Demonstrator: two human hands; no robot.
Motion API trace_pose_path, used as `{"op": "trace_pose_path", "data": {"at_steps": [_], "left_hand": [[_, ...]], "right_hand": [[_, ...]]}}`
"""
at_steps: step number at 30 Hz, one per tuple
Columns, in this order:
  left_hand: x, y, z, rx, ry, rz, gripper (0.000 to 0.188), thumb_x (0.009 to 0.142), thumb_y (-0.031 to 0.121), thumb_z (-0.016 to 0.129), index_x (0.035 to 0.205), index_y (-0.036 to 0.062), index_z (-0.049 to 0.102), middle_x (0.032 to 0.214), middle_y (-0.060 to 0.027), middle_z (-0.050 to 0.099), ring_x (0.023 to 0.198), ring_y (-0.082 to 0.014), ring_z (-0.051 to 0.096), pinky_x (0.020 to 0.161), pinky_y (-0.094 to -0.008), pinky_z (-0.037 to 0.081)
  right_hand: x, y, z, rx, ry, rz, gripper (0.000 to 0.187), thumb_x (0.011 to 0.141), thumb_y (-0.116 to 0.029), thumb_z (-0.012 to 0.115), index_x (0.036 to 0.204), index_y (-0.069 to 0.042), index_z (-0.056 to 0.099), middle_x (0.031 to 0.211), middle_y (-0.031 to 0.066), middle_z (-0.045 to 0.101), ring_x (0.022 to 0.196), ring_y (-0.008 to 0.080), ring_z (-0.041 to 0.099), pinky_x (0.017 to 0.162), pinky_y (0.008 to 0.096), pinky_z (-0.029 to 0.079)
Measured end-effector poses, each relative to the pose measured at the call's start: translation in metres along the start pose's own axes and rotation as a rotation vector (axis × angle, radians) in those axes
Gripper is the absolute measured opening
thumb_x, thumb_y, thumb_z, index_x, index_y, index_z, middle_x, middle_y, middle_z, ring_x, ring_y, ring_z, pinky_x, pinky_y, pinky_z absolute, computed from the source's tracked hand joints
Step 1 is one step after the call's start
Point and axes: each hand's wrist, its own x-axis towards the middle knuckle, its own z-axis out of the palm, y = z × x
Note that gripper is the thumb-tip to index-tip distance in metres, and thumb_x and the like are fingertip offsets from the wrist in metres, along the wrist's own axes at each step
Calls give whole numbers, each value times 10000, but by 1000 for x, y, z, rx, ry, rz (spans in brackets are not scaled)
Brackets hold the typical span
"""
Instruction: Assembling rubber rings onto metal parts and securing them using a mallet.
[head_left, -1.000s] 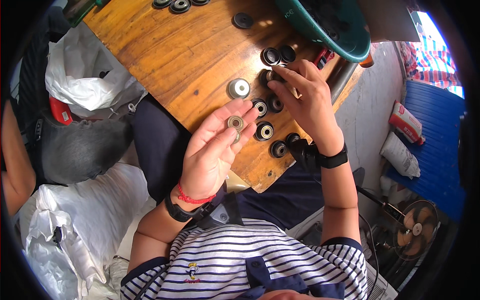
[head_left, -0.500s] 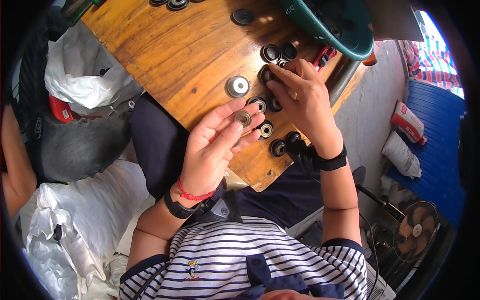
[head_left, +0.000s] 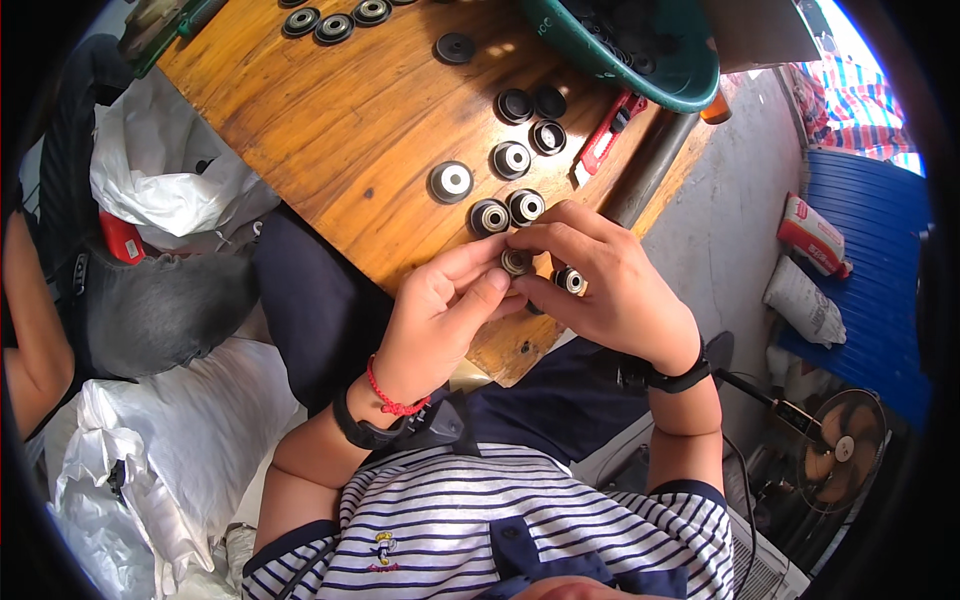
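My left hand (head_left: 445,315) and my right hand (head_left: 600,285) meet over the near edge of a wooden table (head_left: 330,130). Between their fingertips they pinch one small round metal-and-black roller (head_left: 516,262). Just beyond the fingers lie two similar rollers (head_left: 508,211) side by side. Another roller (head_left: 571,281) shows under my right fingers. A single roller (head_left: 451,181) lies to the left, and several black caps and rollers (head_left: 530,135) sit farther back.
A green basin (head_left: 640,50) holding dark parts stands at the table's far right, with a red utility knife (head_left: 605,140) beside it. Three rollers (head_left: 335,20) line the far edge. White bags (head_left: 170,190) lie left; a fan (head_left: 845,450) stands on the floor right.
My right hand has come back from the rollers on the table and joined my left hand on the roller. Both hands now sit nearer the table's edge.
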Motion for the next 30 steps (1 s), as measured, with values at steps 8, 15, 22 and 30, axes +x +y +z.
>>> {"op": "trace_pose_path", "data": {"at_steps": [8, 15, 22, 30], "left_hand": [[1, 3, -3, 62, 29, 96, 416, 1004, 100, 492, 1363, -90, 403, 1266, -182, 575, 1155, -238, 587, 987, -348, 492], [7, 4, -20, 25, -69, 116, 368, 1017, 158, 456, 1299, -78, 449, 1280, -233, 562, 1188, -299, 577, 1014, -396, 465], [7, 5, -20, 11, -56, 111, 348, 1021, 145, 433, 1287, -80, 455, 1279, -232, 564, 1185, -302, 579, 1010, -399, 466], [8, -3, -24, -169, -119, 197, 584, 1047, 431, 230, 1401, -15, 360, 1394, -247, 458, 1310, -341, 452, 1094, -455, 362]], "right_hand": [[20, 9, -8, -51, 84, 135, 269, 761, -52, 718, 1009, 8, 634, 833, 103, 595, 714, 229, 621, 643, 325, 507], [41, 67, -9, -253, 338, 217, 230, 806, -61, 704, 1016, 8, 639, 850, 64, 628, 695, 116, 588, 619, 262, 462], [47, 63, -9, -273, 287, 193, 227, 791, -83, 701, 992, 5, 644, 847, 136, 606, 711, 275, 607, 668, 357, 499], [23, 42, -10, -243, 195, 109, 239, 762, -64, 727, 989, -27, 663, 869, 115, 595, 796, 283, 600, 723, 358, 487]]}}
